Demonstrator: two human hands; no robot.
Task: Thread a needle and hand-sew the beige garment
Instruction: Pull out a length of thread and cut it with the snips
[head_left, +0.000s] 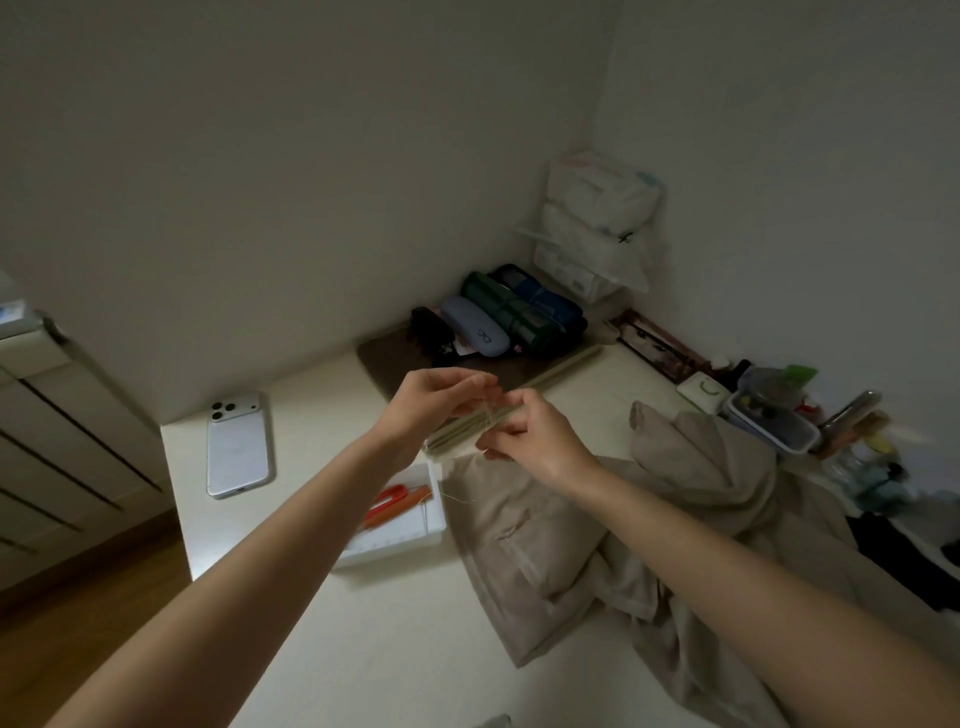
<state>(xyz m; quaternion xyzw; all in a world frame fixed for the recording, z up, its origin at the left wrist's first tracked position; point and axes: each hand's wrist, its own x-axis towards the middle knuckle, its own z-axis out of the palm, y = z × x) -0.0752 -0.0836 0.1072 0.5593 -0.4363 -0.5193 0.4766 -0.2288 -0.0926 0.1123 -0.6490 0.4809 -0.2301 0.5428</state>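
Both my hands are raised together above the white table. My left hand (436, 402) pinches a thin pale thread (460, 499) at its fingertips, and my right hand (530, 431) pinches the same thread close beside it. A loose strand hangs down toward the beige garment (597, 545), which lies crumpled on the table's right half. The needle is too small to make out. Under my hands a clear packet of thread cards (457, 434) shows. A white tray (410, 540) with red scissors (387, 501) sits below my left hand.
A white phone (238, 449) lies face down at the table's left. Rolled cases and a glasses case (475, 327) sit on a brown mat at the back. Stacked white packs (597, 208) fill the corner. Boxes and jars (779, 421) crowd the right edge.
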